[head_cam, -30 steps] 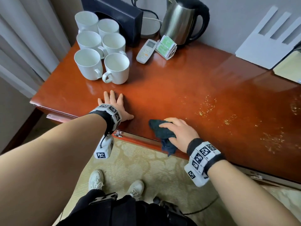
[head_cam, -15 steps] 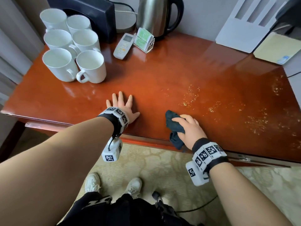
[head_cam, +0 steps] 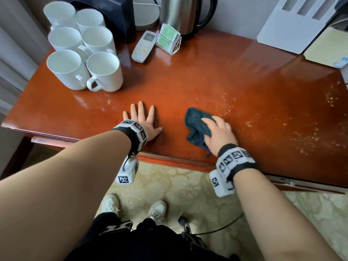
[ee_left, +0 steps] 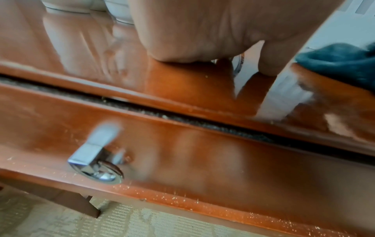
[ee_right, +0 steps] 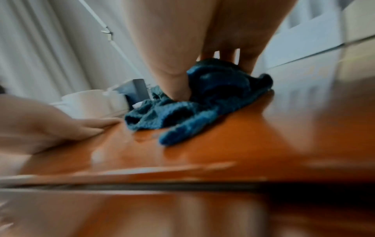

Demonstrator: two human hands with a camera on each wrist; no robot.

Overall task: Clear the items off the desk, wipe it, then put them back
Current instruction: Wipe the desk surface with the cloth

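Head view looks down on a glossy red-brown wooden desk [head_cam: 207, 76] whose lacquer mirrors the wall and the pale things standing at its back. The left hand [head_cam: 143, 121] lies flat on the top near the front edge, fingers straight and spread, holding nothing. Just to its right, the right hand [head_cam: 218, 130] presses a crumpled dark teal cloth [head_cam: 195, 123] against the wood; the cloth is nubby, like terry, and bunched into folds, with a loose corner trailing toward the desk edge. Fine golden specks [head_cam: 263, 121] are scattered across the surface to the right of the cloth.

At the back left, six white ceramic mugs [head_cam: 82, 51] with loop handles stand in close pairs. Beside them lie a white remote control [head_cam: 144, 46] and a clear stand of green-and-white packets [head_cam: 168, 38]. A steel kettle [head_cam: 180, 14] with a black handle and a black box [head_cam: 113, 14] are cut off by the top of the frame.

Right wrist view is smeared by blur, but the thumb seems to dig into the cloth's folds with the fingers curled over its far side, so the hand appears to grip it rather than only press. Left wrist view shows the heel of the palm on the wood, a drawer front below the top with a chrome knob [ee_left: 95, 162], and pale grit along the drawer's lower edge.
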